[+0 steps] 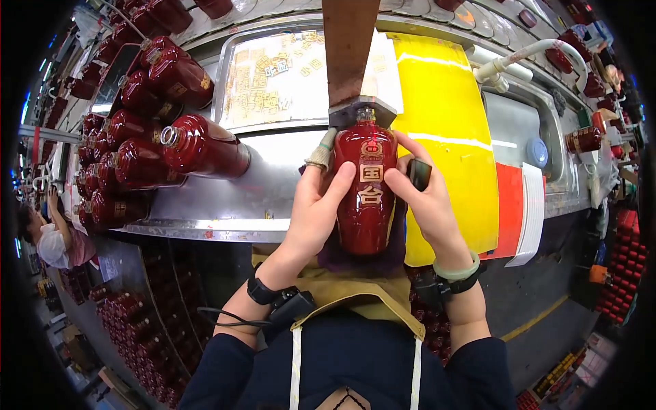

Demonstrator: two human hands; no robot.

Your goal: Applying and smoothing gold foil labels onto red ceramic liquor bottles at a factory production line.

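Note:
A glossy dark red bottle (367,198) with gold marks lies lengthwise on a purple cloth (355,260) at the counter's near edge. Its neck points away, into a grey bracket (361,109) under a brown upright board (348,48). My left hand (316,208) grips the bottle's left side, with a wrapped finger up by the shoulder. My right hand (427,198) presses on the bottle's right side and also holds a small black block (419,173) between thumb and fingers.
Several more red bottles (147,130) lie stacked at the left on the steel counter (205,219). A tray of small gold labels (273,75) sits behind. A yellow sheet (451,137), a sink with a tap (533,55), and a person at far left (51,239) are in view.

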